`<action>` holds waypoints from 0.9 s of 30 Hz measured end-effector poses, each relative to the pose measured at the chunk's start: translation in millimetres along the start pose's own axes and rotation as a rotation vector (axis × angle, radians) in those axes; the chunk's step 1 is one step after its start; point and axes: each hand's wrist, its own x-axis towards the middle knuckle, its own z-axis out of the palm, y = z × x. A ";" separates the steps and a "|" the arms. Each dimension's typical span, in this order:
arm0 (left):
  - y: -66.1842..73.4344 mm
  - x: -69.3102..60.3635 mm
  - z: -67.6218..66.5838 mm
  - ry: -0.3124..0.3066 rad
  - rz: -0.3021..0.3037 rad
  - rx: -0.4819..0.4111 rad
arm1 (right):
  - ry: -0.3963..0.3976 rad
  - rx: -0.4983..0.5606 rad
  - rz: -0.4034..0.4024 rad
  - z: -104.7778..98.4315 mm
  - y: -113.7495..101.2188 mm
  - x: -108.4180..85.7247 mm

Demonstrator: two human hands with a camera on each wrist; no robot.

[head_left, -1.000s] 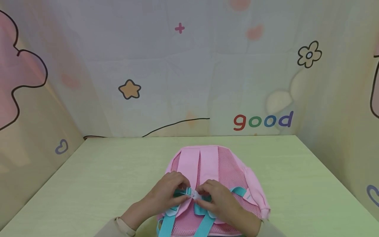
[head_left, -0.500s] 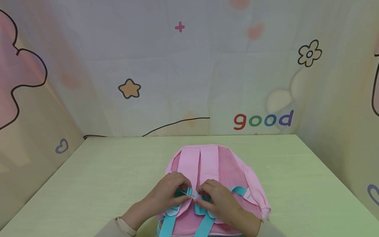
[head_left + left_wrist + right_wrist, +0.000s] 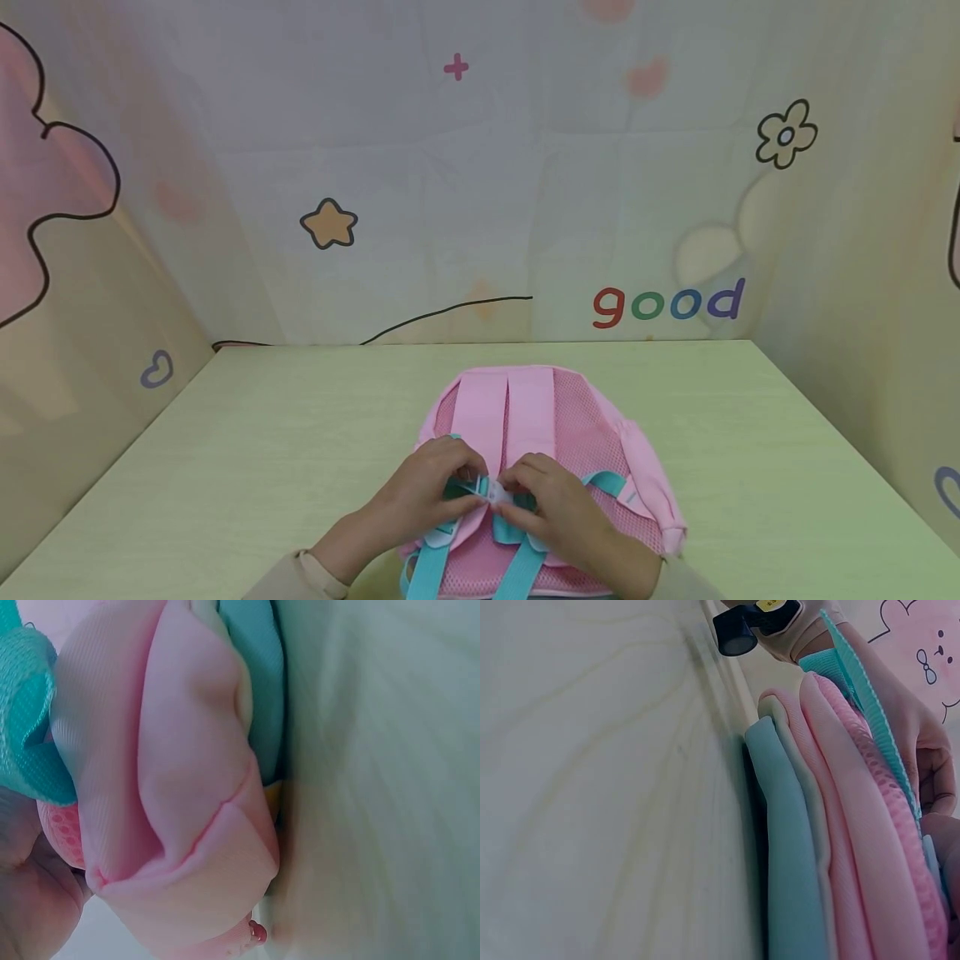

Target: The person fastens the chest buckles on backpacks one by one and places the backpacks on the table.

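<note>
A pink backpack [image 3: 588, 433] lies with its mesh back panel and shoulder straps facing up. Over its middle, my two hands meet at a small white plastic buckle [image 3: 496, 492]. From the left, my left hand [image 3: 423, 487] pinches the buckle's end beside its turquoise webbing, thumb below and fingers above. My right hand [image 3: 562, 504] pinches the buckle's right side. Fingers partly cover the buckle, so I cannot tell whether its halves are locked together. In the right wrist view, turquoise webbing [image 3: 870, 705] runs along the backpack's upper side toward the hands.
Two turquoise straps [image 3: 429, 571] hang toward the table's near edge. Another turquoise loop [image 3: 606, 481] joins the backpack's right side. The pale wooden table [image 3: 300, 433] extends around the bag, with printed cloth walls [image 3: 480, 208] at the back and sides.
My left fingertips have shifted very slightly right, toward the buckle. The right hand and the backpack have kept their places.
</note>
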 end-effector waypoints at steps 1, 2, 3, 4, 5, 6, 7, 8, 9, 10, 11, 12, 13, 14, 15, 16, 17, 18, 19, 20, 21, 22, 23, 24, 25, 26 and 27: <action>0.3 -0.1 0.0 0.001 0.001 0.000 | 0.002 0.001 -0.001 0.1 0.0 -0.1; 0.5 -0.2 -0.2 0.000 0.001 0.000 | 0.005 0.001 -0.004 0.2 0.0 -0.2; 0.8 -0.5 -0.3 -0.001 0.001 -0.001 | 0.005 0.002 -0.005 0.2 -0.1 -0.2; 1.1 -0.7 -0.6 -0.003 -0.001 0.000 | 0.005 0.004 -0.007 0.2 -0.2 -0.3; 1.5 -0.8 -0.7 -0.005 -0.003 0.001 | 0.005 0.006 -0.009 0.3 -0.2 -0.3; 1.7 -1.0 -0.8 -0.006 -0.005 -0.001 | 0.005 0.008 -0.010 0.3 -0.2 -0.4; 2.0 -1.1 -0.7 -0.008 -0.008 -0.002 | 0.004 0.009 -0.011 0.4 -0.3 -0.4; 2.3 -1.2 -0.6 -0.008 -0.011 -0.003 | 0.003 0.010 -0.013 0.4 -0.2 -0.4; 2.5 -1.2 -0.3 -0.009 -0.014 -0.005 | 0.001 0.011 -0.014 0.5 -0.2 -0.5; 2.8 -1.3 0.0 -0.010 -0.020 -0.008 | 0.001 0.011 -0.015 0.6 -0.1 -0.5; 2.9 -1.2 0.4 -0.009 -0.019 -0.009 | -0.001 0.013 -0.015 0.6 0.0 -0.6; 3.2 -1.3 0.7 -0.009 -0.023 -0.012 | -0.003 0.014 -0.015 0.7 0.1 -0.7; 3.5 -1.2 0.9 -0.009 -0.027 -0.014 | -0.003 0.014 -0.015 0.7 0.2 -0.9; 3.8 -1.2 1.0 -0.010 -0.028 -0.016 | -0.003 0.015 -0.016 0.8 0.3 -1.1; 3.9 -1.3 1.2 -0.010 -0.031 -0.018 | -0.001 0.016 -0.016 1.0 0.4 -1.3; 3.9 -1.4 1.2 -0.010 -0.033 -0.019 | 0.000 0.017 -0.017 1.1 0.6 -1.5; 3.9 -1.4 1.3 -0.009 -0.032 -0.018 | 0.002 0.021 -0.018 1.3 0.7 -1.7; 4.0 -1.6 1.4 -0.009 -0.036 -0.020 | 0.006 0.021 -0.020 1.5 0.9 -1.9; 3.8 -1.7 1.6 -0.008 -0.036 -0.022 | 0.009 0.021 -0.022 1.8 1.1 -2.0; 3.7 -1.9 1.8 -0.007 -0.036 -0.022 | 0.013 0.022 -0.024 2.0 1.4 -2.2; 3.5 -2.2 2.1 -0.006 -0.036 -0.022 | 0.017 0.023 -0.027 2.3 1.5 -2.3; 3.3 -2.4 2.7 -0.005 -0.030 -0.018 | 0.022 0.025 -0.031 2.6 1.6 -2.2; 3.2 -2.6 3.2 -0.004 -0.023 -0.012 | 0.027 0.026 -0.035 2.9 1.7 -2.1; 2.9 -2.9 3.7 -0.004 -0.018 -0.005 | 0.032 0.027 -0.039 3.1 1.8 -2.0; 2.6 -3.1 4.3 -0.004 -0.011 0.001 | 0.035 0.028 -0.043 3.4 1.9 -1.9; 2.3 -3.4 4.7 -0.004 -0.006 0.006 | 0.038 0.029 -0.046 3.6 1.9 -1.7; 2.1 -3.7 5.1 -0.005 0.000 0.013 | 0.038 0.031 -0.048 3.7 1.9 -1.5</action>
